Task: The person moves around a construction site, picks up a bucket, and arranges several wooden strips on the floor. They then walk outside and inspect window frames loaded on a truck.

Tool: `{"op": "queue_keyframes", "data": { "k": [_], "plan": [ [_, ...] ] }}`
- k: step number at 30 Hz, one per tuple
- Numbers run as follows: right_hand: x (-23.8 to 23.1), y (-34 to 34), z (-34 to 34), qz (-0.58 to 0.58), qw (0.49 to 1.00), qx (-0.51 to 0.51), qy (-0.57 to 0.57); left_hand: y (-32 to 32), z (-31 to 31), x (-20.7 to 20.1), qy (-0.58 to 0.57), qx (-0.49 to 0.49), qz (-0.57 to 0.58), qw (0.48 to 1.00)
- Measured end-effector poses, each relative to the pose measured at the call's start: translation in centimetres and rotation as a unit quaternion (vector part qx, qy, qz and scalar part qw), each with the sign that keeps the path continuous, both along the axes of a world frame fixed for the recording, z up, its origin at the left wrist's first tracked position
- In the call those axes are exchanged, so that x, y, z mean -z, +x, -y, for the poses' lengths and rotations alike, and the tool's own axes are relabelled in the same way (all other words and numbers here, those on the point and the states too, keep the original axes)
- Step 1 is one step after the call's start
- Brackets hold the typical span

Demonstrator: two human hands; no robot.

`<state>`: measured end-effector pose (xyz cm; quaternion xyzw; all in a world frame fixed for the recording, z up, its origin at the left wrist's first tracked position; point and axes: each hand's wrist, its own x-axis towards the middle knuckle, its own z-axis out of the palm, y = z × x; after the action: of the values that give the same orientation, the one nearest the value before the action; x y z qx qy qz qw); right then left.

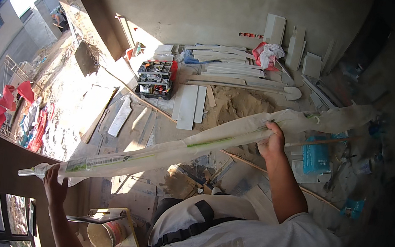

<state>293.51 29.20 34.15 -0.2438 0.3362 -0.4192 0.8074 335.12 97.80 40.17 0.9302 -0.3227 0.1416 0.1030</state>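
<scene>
The long plastic-wrapped strip (154,154) extends diagonally above the floor (239,175), rising toward the right of the view. The left hand (55,185) grips it near its left end, where a pale tip protrudes; the right hand (272,141) is closed on it right of its middle. Beyond it are a sand pile (244,107) and an open toolbox (155,78).

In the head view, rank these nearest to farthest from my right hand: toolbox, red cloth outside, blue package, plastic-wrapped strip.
1. Plastic-wrapped strip: held in the right hand.
2. Blue package: to that hand's right.
3. Toolbox: ahead and left.
4. Red cloth: far left, outside.
</scene>
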Motion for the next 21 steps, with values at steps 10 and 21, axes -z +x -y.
{"op": "queue_keyframes", "data": {
  "k": [10,21],
  "plan": [
    [6.0,29.4,2.3,-0.019,0.999,-0.019,0.032,23.1,-8.5,2.3,0.074,-0.037,-0.120,0.989],
    [15.5,45.3,0.6,-0.086,0.986,-0.038,0.135,40.3,-8.9,2.1,0.208,-0.057,-0.158,0.964]
  ]
}}
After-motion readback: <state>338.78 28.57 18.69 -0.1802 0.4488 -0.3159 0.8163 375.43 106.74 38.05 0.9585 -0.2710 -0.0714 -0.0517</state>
